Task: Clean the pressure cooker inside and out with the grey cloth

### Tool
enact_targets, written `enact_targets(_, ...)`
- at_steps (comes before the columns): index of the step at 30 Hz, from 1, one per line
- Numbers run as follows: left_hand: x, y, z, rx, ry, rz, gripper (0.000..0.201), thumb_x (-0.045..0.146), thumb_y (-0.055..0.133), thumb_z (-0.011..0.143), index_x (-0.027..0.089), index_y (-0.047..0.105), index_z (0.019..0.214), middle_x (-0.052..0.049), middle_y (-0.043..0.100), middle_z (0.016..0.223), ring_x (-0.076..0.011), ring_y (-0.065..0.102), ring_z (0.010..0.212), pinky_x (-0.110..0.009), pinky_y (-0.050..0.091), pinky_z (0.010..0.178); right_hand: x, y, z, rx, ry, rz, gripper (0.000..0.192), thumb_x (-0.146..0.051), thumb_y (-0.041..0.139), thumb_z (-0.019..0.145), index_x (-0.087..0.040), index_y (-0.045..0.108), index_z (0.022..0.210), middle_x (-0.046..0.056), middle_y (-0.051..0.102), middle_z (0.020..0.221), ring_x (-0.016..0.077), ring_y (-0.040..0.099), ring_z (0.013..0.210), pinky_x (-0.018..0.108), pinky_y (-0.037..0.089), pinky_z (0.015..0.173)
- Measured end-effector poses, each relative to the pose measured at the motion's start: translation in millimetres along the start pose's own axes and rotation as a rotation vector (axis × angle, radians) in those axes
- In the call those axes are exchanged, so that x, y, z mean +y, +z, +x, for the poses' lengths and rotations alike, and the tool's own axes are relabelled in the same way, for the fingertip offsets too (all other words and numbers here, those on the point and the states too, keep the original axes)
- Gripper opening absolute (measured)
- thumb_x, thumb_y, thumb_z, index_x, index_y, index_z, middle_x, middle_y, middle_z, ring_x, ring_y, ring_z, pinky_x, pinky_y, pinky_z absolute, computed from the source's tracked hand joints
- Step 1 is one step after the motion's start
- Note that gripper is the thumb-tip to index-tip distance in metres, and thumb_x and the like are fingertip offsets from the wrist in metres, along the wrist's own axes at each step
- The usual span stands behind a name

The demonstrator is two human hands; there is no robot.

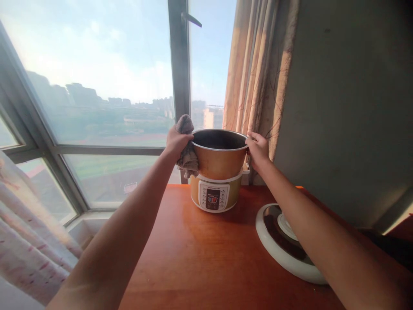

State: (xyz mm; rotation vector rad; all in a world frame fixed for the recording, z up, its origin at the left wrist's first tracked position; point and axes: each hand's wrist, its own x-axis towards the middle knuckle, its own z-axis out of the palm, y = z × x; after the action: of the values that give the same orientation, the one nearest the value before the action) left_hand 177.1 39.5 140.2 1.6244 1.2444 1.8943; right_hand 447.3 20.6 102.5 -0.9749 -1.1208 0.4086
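Note:
Both my hands grip the rim of an inner pot [222,161], orange-gold outside and dark inside. My left hand [177,141] pinches its left edge and also holds a grey-brown cloth [187,160], which hangs against the pot's side. On the opposite edge, my right hand [257,148] is closed at the rim with a finger or two raised. Just below the pot stands a rice cooker body [196,191], gold with a white trim and a control panel on its front. The pot's lower part overlaps the cooker's top; whether it is partly inside, I cannot tell.
The cooker rests near the far edge of a reddish-brown wooden table [180,258]. A round white and brown lid [267,241] lies on the table at right, partly hidden by my right forearm. Windows [112,86] and a curtain [254,64] rise behind.

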Motion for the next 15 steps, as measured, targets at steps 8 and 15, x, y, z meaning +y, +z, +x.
enact_targets(8, 22.4, -39.6, -78.6, 0.064, 0.052, 0.072, 0.038, 0.02, 0.071, 0.055, 0.017, 0.062, 0.092, 0.001, 0.063, 0.079, -0.0163, 0.058, 0.072, -0.027, 0.048, 0.066, -21.3, -27.6, -63.9, -0.066, 0.041, 0.125, 0.048, -0.025, 0.06, 0.065, -0.016, 0.066, 0.113, -0.006, 0.05, 0.061, 0.0097, 0.037, 0.051, 0.023, 0.029, 0.047)
enact_targets(15, 46.1, -70.2, -165.9, 0.158, 0.088, 0.253, 0.036, 0.027, 0.074, 0.062, 0.02, 0.06, 0.094, 0.004, 0.061, 0.079, -0.0147, 0.057, 0.069, -0.026, 0.047, 0.064, -44.0, -63.4, -141.9, -0.031, 0.111, 0.119, 0.057, -0.025, 0.064, 0.071, -0.021, 0.063, 0.127, -0.009, 0.035, 0.058, 0.0083, 0.028, 0.051, 0.021, 0.026, 0.046)
